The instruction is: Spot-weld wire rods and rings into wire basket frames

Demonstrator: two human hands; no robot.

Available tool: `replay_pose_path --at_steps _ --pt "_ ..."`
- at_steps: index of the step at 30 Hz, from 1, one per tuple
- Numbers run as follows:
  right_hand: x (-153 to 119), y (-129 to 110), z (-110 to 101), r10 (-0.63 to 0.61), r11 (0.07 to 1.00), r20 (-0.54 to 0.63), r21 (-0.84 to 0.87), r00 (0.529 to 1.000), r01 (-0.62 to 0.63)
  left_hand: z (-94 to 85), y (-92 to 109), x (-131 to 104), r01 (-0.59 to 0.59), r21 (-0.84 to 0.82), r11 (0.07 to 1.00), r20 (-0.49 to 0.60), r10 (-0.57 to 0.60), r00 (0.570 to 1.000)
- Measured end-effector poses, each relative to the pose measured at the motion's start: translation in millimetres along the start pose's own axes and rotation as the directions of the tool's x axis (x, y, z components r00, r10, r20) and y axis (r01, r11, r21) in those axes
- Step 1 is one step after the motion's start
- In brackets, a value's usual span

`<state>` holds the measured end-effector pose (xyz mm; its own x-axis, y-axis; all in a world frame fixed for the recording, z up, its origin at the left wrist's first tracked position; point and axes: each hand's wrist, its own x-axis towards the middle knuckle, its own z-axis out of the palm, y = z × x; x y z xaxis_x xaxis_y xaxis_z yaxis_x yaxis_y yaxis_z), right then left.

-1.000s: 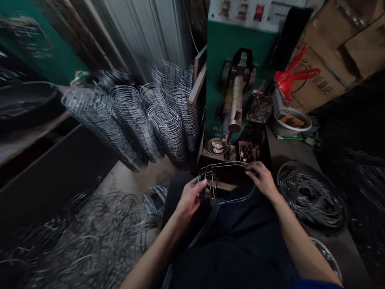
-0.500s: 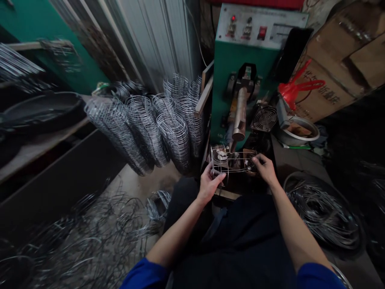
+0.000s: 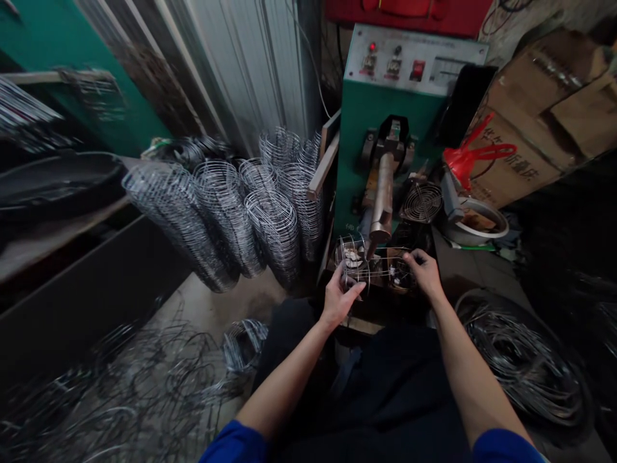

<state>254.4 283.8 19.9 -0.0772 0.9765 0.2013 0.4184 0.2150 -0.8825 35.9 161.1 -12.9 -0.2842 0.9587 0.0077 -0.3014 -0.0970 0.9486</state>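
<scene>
A small wire frame (image 3: 355, 262) with round hoops and long straight wires lies between my hands, under the metal arm (image 3: 384, 196) of a green machine (image 3: 357, 103). My left hand (image 3: 338, 297) grips the hooped end, thumb outside the wires. My right hand (image 3: 424, 273) pinches the far ends of the long wires at the right. The pointed tip below the metal arm is close to the wires; whether it touches them I cannot tell.
Tall stacks of wire rings (image 3: 272, 222) stand left of the machine beside a wooden bar (image 3: 324, 166). Right are a metal bowl (image 3: 482, 239), a red-handled tool (image 3: 465, 161), a wire coil (image 3: 525, 360) and cardboard boxes (image 3: 525, 141). Loose wires (image 3: 144, 386) cover the floor at left.
The view has tilted up slightly, so the machine sits lower in the picture. The hooped end has turned a little in my left hand and is nearer the machine's tip. Both hands keep their hold.
</scene>
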Motion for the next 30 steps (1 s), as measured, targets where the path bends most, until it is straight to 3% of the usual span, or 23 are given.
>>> replay_pose_path --at_steps 11,17,21,25,30 --pt "9.8 5.7 0.3 -0.038 0.998 0.007 -0.046 0.999 0.039 -2.4 6.8 -0.4 0.000 0.060 0.998 -0.004 0.000 1.000" --pt "11.3 21.9 -2.6 -0.085 0.996 0.000 -0.013 0.996 0.085 -2.3 5.6 -0.9 0.009 0.066 0.998 -0.036 -0.006 0.999" --pt "10.3 43.4 -13.9 -0.152 0.987 -0.026 -0.064 0.988 0.150 -14.7 0.4 -9.2 -0.099 0.236 0.967 -0.054 0.114 0.992" --pt "10.7 65.5 -14.1 -0.157 0.978 0.021 -0.132 0.987 0.159 -27.5 -7.1 -15.1 -0.220 0.466 0.857 0.001 0.248 0.969" --pt "4.4 71.2 -7.8 -0.124 0.983 0.028 -0.137 0.992 0.127 -28.8 -12.4 -20.4 -0.248 0.530 0.811 0.124 0.215 0.969"
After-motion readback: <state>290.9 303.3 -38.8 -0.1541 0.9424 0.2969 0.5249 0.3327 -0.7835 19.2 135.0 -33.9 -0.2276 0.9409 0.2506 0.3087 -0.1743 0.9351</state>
